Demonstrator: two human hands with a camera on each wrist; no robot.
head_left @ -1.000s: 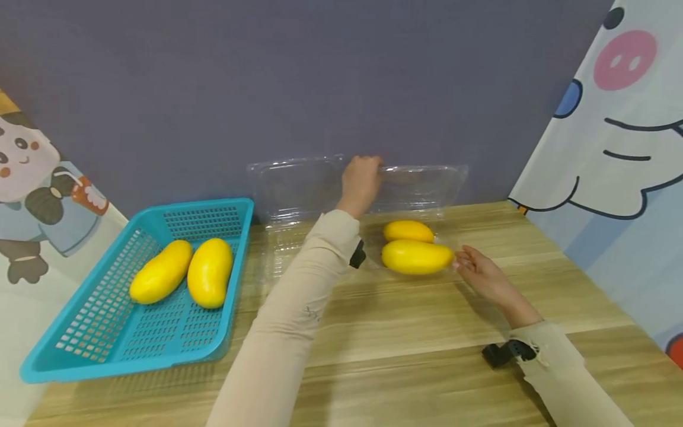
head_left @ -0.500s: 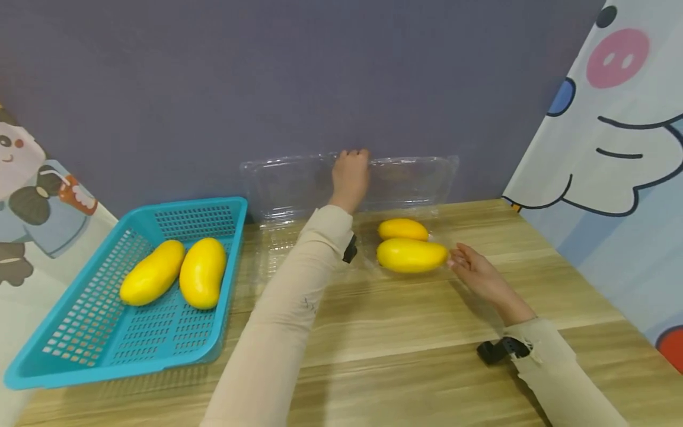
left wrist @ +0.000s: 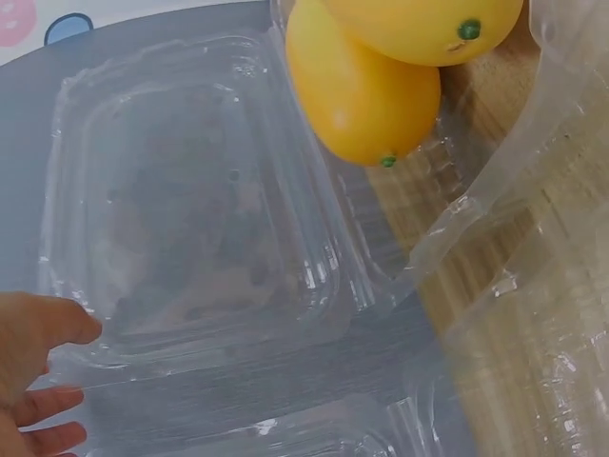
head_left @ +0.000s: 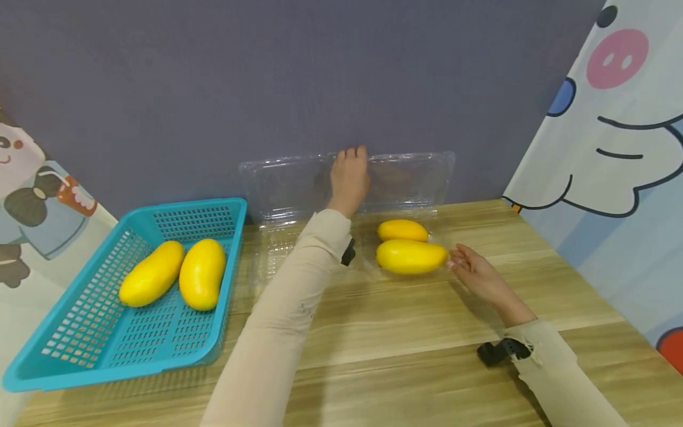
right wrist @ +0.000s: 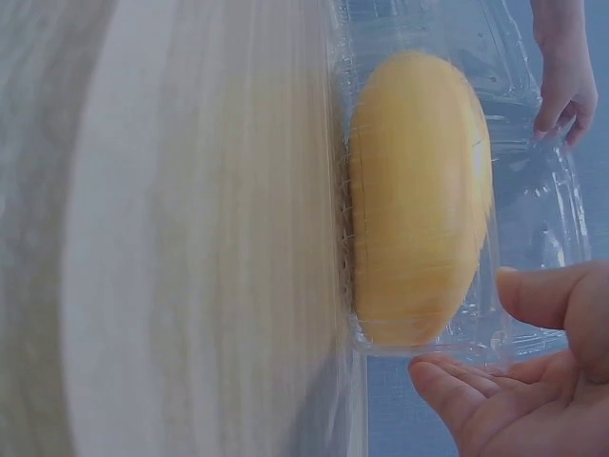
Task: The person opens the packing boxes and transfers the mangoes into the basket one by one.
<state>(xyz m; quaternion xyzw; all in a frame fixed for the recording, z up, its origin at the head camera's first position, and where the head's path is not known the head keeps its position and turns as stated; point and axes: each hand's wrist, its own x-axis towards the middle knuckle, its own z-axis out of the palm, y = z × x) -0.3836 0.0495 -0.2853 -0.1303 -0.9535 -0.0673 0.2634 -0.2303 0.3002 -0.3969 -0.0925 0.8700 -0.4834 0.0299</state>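
Two clear plastic clamshell containers stand side by side at the back. Two yellow mangoes [head_left: 412, 257] lie in the base of the right clamshell container [right wrist: 504, 347], and its lid [left wrist: 181, 209] is raised. My left hand [head_left: 349, 181] is at the tops of the raised lids where they meet, gripping the right lid's corner. In the left wrist view its thumb [left wrist: 67, 322] lies over that corner. At the base's right end, my right hand [head_left: 477, 276] pinches the rim between thumb and fingers. The left clamshell container [head_left: 277, 249] is partly hidden behind my left arm.
A blue plastic basket [head_left: 226, 308] with two more mangoes [head_left: 203, 274] stands at the left of the wooden table [head_left: 395, 338]. A grey wall [head_left: 299, 77] rises behind the containers. Cartoon-printed sheets [head_left: 603, 172] hang at both sides.
The head view shifted slightly. Both raised lids and my left hand have moved up a little. My right hand and the mangoes stay where they were.
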